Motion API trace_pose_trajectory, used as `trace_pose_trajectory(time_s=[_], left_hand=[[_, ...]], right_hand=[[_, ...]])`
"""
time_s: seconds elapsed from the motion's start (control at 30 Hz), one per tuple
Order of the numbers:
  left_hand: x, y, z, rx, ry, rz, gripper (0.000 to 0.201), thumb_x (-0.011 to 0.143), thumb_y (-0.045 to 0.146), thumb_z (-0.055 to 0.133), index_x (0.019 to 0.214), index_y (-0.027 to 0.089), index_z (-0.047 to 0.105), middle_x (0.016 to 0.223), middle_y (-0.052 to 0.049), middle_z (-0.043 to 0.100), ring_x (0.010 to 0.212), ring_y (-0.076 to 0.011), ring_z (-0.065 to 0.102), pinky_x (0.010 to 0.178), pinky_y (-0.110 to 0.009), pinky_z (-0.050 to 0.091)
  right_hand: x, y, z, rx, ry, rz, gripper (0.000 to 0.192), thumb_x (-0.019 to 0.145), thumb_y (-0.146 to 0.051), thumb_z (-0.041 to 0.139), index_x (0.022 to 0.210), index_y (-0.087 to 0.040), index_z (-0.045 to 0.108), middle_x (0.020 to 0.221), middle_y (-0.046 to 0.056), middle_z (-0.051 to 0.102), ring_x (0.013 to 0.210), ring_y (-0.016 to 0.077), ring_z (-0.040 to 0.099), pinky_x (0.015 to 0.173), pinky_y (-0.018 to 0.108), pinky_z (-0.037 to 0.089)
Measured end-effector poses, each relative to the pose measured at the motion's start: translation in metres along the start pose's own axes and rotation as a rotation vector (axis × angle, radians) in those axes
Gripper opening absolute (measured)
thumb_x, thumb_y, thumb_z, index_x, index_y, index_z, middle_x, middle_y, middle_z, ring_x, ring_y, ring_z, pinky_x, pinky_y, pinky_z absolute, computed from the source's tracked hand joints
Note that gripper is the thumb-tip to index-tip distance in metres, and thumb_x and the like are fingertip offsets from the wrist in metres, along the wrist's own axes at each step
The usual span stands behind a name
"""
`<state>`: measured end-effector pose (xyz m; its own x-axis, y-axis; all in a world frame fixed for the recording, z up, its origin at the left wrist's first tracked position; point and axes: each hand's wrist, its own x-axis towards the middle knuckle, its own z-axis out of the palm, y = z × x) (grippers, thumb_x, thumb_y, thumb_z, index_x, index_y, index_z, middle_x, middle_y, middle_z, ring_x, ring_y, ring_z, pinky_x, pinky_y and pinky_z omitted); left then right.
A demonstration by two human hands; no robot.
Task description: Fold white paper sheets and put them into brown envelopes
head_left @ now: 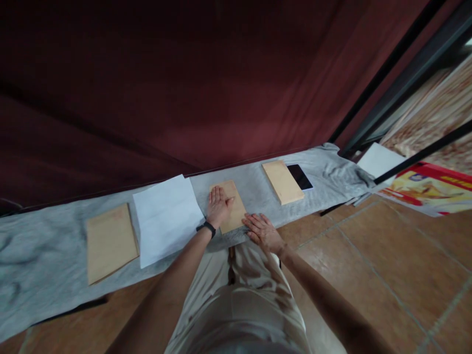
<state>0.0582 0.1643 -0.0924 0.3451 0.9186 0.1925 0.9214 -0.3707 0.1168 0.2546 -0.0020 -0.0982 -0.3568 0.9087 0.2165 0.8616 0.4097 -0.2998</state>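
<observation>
Pressing a brown envelope flat

Lying on the grey cloth [44, 255], the small brown envelope [236, 211] sits under the left hand [218, 206], open and flat, likely to keep it still. The right hand [262, 231], open too, rests at its 5 o'clock corner. White paper [165, 219] lies at 9 o'clock, a bigger envelope [109, 242] beyond. At 2 o'clock: another envelope [283, 182] and a phone [300, 177]. Nothing blocks the hands.

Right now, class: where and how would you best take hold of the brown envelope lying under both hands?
Probably at the brown envelope's free far-right corner, coming from the right. It lies flat on the grey cloth, so pinch the thin edge. The left hand presses its top; the right hand covers the near edge.
</observation>
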Motion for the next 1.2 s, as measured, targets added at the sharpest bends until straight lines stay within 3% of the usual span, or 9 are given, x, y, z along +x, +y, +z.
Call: trace_pose_trajectory(time_s=[0.3, 0.63, 0.8, 1.0, 1.2], left_hand=[[-0.014, -0.008, -0.002, 0.001, -0.011, -0.078, 0.075, 0.102, 0.049, 0.033, 0.153, -0.006, 0.035, 0.162, -0.028, 0.032, 0.154, -0.0363, 0.027, 0.126, -0.050, 0.023], [-0.071, -0.006, 0.001, -0.071, 0.081, -0.075, 0.066, 0.102, 0.040, 0.034, 0.152, -0.003, 0.039, 0.159, -0.028, 0.039, 0.152, -0.0349, 0.032, 0.124, -0.054, 0.029], [-0.098, 0.004, -0.014, -0.080, 0.053, 0.091, 0.059, 0.105, 0.035, 0.032, 0.153, 0.002, 0.041, 0.162, -0.023, 0.036, 0.154, -0.0334, 0.030, 0.123, -0.055, 0.031], [-0.136, 0.019, -0.034, -0.018, -0.088, 0.479, 0.060, 0.105, 0.041, 0.038, 0.159, 0.016, 0.035, 0.165, -0.010, 0.035, 0.156, -0.0252, 0.027, 0.129, -0.050, 0.021], [-0.141, 0.014, -0.036, 0.034, -0.139, 0.548, 0.065, 0.104, 0.047, 0.041, 0.159, 0.011, 0.034, 0.166, -0.013, 0.033, 0.156, -0.0245, 0.026, 0.130, -0.047, 0.018]], right_hand=[[0.000, -0.001, 0.001, 0.020, 0.033, 0.003, 0.050, 0.106, -0.037, 0.046, 0.155, -0.027, 0.044, 0.160, 0.006, 0.046, 0.147, 0.0233, 0.042, 0.125, 0.050, 0.026], [0.000, -0.001, 0.003, 0.011, 0.056, 0.004, 0.049, 0.106, -0.036, 0.047, 0.154, -0.025, 0.047, 0.159, 0.008, 0.047, 0.146, 0.0238, 0.043, 0.125, 0.051, 0.025], [0.000, -0.003, 0.003, 0.007, 0.060, 0.021, 0.048, 0.106, -0.036, 0.046, 0.153, -0.027, 0.048, 0.158, 0.007, 0.048, 0.146, 0.0227, 0.044, 0.125, 0.048, 0.024], [-0.002, -0.005, 0.002, 0.022, 0.055, 0.060, 0.046, 0.108, -0.037, 0.041, 0.152, -0.028, 0.049, 0.159, 0.005, 0.048, 0.146, 0.0214, 0.042, 0.125, 0.047, 0.020], [0.007, -0.020, 0.002, 0.062, 0.099, 0.174, 0.042, 0.108, -0.034, 0.037, 0.145, -0.025, 0.056, 0.151, 0.006, 0.057, 0.140, 0.0236, 0.048, 0.122, 0.047, 0.024]])
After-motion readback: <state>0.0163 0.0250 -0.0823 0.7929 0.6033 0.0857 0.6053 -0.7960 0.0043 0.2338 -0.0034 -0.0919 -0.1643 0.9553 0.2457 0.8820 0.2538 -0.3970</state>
